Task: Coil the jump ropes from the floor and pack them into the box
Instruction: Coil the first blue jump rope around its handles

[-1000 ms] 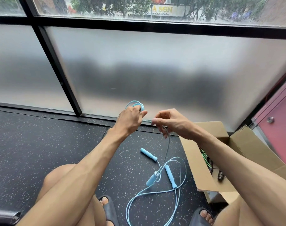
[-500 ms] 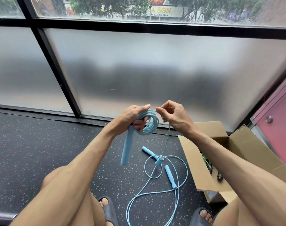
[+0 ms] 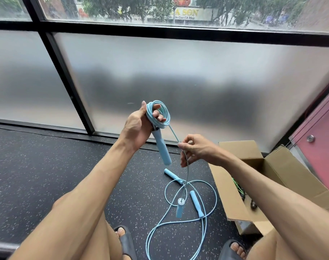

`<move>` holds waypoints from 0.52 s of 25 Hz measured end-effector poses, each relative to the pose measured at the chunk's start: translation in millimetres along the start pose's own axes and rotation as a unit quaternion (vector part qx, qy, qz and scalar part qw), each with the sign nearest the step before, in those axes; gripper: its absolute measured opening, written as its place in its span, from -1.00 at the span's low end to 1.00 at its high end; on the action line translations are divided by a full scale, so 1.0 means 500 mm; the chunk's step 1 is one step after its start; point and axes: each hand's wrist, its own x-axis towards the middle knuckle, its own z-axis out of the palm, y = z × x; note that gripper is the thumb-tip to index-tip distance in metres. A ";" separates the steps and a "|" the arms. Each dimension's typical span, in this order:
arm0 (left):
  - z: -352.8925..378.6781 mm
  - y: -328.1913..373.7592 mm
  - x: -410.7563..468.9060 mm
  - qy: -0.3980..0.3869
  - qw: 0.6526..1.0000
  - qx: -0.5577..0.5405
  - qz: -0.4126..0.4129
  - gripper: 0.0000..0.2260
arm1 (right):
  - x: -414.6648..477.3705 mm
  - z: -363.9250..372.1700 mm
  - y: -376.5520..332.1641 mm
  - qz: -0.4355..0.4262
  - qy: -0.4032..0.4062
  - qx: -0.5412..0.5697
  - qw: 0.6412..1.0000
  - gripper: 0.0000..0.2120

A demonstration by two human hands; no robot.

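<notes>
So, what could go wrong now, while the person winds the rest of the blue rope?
1. The free handle hangs right over the loops of the second rope on the floor; it may catch one and drag it up.
2. The coil sits loosely round the fingers of the left hand; turns might slip off while the right hand pinches the cord.

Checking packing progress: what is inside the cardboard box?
A green rope and dark handles show inside the cardboard box; the right forearm covers much of the rest.
</notes>
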 end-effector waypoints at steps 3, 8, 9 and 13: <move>-0.017 -0.005 0.012 0.062 0.995 0.029 0.073 -0.63 | -0.007 0.007 0.000 0.038 -0.059 0.002 0.998 -0.80; -0.040 -0.007 0.019 0.210 0.899 0.326 0.204 -0.70 | -0.010 0.028 0.001 0.032 -0.132 -0.035 0.990 -0.81; -0.043 -0.010 0.020 0.219 0.868 0.387 0.222 -0.71 | -0.010 0.031 -0.003 0.018 -0.136 -0.041 0.990 -0.82; -0.065 -0.030 0.025 0.183 0.750 0.608 0.187 -0.74 | -0.012 0.033 -0.024 -0.041 -0.116 -0.062 0.990 -0.81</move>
